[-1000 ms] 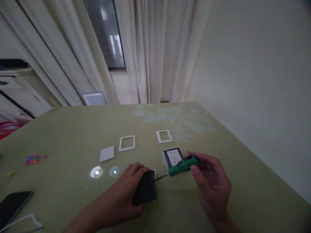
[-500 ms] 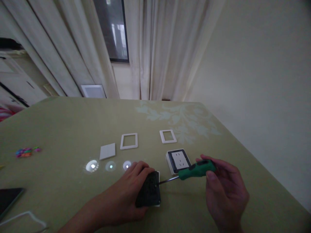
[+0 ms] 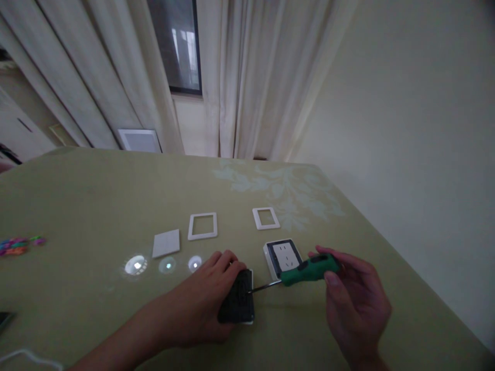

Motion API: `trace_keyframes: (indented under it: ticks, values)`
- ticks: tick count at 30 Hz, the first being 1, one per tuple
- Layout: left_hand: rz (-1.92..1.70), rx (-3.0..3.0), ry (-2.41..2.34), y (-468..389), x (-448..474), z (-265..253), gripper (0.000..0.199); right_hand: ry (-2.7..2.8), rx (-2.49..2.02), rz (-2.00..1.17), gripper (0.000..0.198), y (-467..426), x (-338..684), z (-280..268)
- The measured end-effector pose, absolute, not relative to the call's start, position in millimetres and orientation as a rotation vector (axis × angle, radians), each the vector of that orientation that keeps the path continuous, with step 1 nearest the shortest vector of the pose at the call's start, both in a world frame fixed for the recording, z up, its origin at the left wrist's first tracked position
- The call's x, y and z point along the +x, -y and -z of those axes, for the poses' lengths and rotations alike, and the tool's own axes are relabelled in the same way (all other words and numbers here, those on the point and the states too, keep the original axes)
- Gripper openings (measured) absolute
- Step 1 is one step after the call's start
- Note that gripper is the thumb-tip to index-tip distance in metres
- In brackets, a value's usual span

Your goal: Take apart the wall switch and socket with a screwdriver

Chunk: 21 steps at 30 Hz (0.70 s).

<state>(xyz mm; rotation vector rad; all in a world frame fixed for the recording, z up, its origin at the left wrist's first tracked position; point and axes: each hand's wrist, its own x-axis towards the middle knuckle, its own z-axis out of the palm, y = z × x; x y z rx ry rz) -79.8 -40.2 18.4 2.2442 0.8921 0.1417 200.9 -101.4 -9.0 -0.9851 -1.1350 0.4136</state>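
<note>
My left hand (image 3: 211,299) is closed around a black switch module (image 3: 240,301) with a white edge, held tilted above the table. Between the fingers of my right hand (image 3: 356,299) is the green handle of a screwdriver (image 3: 309,270). Its metal shaft points left, and the tip meets the dark face of the module; the exact spot of contact is too small to make out. Just behind the screwdriver lies a wall socket (image 3: 286,255) on a white box, its dark inner frame bare. The handle covers the socket's front right corner.
Two white frames, a left one (image 3: 202,236) and a right one (image 3: 266,226), lie beyond my hands. A white square switch plate (image 3: 166,243) rests left of them. Colourful small pieces (image 3: 17,246), a dark device (image 3: 5,318) and a white cable (image 3: 31,353) are far left. A wall (image 3: 417,180) borders the right side.
The view has turned slightly, so the things at the left sit further left. Both hands keep their grips, and the screwdriver tip stays on the module.
</note>
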Motion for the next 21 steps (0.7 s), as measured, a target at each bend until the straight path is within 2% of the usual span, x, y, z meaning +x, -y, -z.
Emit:
trace_keyframes:
  ticks: [5, 9, 21]
  values:
    - [-0.116, 2.252, -0.927, 30, -88, -20, 0.065, 1.335, -0.919, -0.397, 0.029, 75, 187, -28]
    - [-0.189, 2.282, -0.959, 20, -100, -17, 0.061, 1.567, -0.841, -0.461, 0.04, 48, 166, -55]
    - [-0.231, 2.236, -0.964, 14, -105, -15, 0.06, 1.705, -0.788, -0.521, 0.049, 29, 152, -56]
